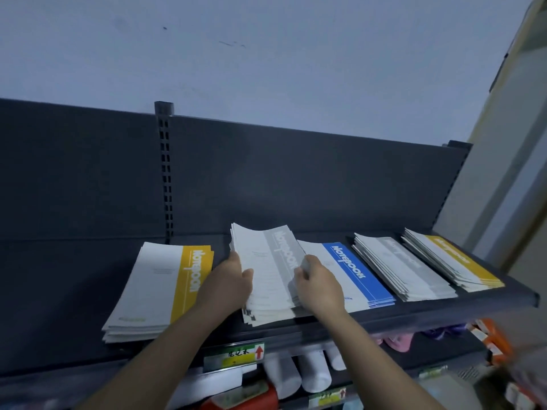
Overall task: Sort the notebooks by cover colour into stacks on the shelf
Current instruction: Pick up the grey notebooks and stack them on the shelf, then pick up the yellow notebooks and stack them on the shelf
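Note:
Five stacks of notebooks lie along the dark shelf (pixel 74 306). At the left is a yellow-striped stack (pixel 157 288). The middle stack (pixel 266 270) has grey-striped covers, and its far end is lifted off the shelf. My left hand (pixel 228 282) grips that stack's left edge, thumb on top. My right hand (pixel 316 282) pinches its right edge. To the right lie a blue-striped stack (pixel 352 273), a second grey-striped stack (pixel 399 267) and a second yellow-striped stack (pixel 453 258).
A dark back panel with a slotted upright (pixel 165 173) rises behind the shelf. A price label (pixel 233 355) sits on the shelf's front edge. Below are white rolls (pixel 310 374), pink items and orange packs (pixel 491 341). A wall corner stands at the right.

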`<action>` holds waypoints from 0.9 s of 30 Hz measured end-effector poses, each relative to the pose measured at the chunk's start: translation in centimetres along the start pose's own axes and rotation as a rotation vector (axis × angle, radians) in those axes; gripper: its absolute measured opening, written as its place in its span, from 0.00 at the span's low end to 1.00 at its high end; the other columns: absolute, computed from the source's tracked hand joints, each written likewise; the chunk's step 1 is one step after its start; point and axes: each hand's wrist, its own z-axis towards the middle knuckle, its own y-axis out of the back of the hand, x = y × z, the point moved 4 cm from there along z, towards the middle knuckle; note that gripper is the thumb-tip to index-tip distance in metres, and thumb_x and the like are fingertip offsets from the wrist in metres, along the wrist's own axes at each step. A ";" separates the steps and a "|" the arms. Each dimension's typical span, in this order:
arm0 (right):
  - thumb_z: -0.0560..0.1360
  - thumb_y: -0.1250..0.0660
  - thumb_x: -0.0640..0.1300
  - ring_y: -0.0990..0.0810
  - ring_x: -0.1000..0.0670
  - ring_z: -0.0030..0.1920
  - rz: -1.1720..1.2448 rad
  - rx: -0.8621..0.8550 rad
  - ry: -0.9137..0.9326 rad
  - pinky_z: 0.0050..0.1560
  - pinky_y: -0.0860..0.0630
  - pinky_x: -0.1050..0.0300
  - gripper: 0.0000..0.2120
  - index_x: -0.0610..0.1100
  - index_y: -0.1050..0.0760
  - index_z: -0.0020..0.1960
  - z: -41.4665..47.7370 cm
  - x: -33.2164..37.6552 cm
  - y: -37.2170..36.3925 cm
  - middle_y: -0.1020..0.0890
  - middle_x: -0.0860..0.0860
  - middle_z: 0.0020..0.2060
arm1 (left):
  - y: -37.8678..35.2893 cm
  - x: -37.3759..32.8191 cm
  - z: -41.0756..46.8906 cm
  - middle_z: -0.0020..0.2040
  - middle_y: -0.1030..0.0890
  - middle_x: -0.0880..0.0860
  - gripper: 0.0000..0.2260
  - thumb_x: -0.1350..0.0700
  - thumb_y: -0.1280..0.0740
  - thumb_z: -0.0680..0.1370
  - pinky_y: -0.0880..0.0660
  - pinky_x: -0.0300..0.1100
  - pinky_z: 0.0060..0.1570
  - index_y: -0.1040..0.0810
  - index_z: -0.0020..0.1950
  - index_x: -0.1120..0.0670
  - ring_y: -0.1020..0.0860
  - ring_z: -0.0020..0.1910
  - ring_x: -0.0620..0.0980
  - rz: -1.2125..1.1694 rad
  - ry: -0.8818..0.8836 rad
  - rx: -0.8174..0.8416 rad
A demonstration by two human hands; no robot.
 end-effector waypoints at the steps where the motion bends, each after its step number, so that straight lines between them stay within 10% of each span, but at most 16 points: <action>1: 0.80 0.45 0.45 0.27 0.45 0.39 -0.027 0.008 0.015 0.38 0.32 0.55 0.06 0.44 0.35 0.46 0.2 -0.2 -0.1 0.23 0.47 0.40 | -0.2 -0.2 0.0 0.61 0.23 0.56 0.21 0.51 0.45 0.82 0.26 0.46 0.51 0.37 0.72 0.58 0.24 0.56 0.55 0.046 0.007 -0.005; 7: 0.78 0.44 0.46 0.25 0.43 0.52 -0.215 0.021 0.138 0.41 0.32 0.56 0.12 0.40 0.26 0.51 1.3 -1.2 -0.8 0.21 0.44 0.49 | -1.0 -0.7 -0.2 0.44 0.27 0.51 0.14 0.50 0.45 0.81 0.25 0.46 0.43 0.33 0.62 0.56 0.25 0.43 0.51 0.240 0.010 -0.044; 13: 0.77 0.43 0.48 0.29 0.44 0.59 -0.295 0.066 0.195 0.50 0.27 0.52 0.14 0.43 0.26 0.58 2.1 -1.7 -1.1 0.27 0.45 0.56 | -1.4 -0.9 -0.5 0.60 0.26 0.56 0.24 0.47 0.46 0.82 0.25 0.47 0.51 0.43 0.76 0.54 0.25 0.57 0.54 0.299 0.052 -0.061; 17: 0.77 0.41 0.45 0.30 0.44 0.61 -0.237 0.045 0.284 0.54 0.29 0.52 0.16 0.44 0.29 0.63 2.5 -0.7 -0.9 0.27 0.45 0.59 | -0.2 -1.4 -1.8 0.56 0.26 0.54 0.16 0.44 0.44 0.81 0.26 0.46 0.51 0.30 0.63 0.53 0.25 0.55 0.55 0.267 0.005 -0.133; 27: 0.77 0.37 0.47 0.29 0.45 0.63 -0.090 0.069 0.713 0.59 0.32 0.53 0.18 0.46 0.28 0.66 -0.1 9.7 -4.0 0.25 0.48 0.61 | 9.0 3.4 -7.0 0.61 0.27 0.53 0.18 0.47 0.41 0.81 0.29 0.46 0.53 0.32 0.67 0.54 0.28 0.61 0.53 0.732 0.150 -0.294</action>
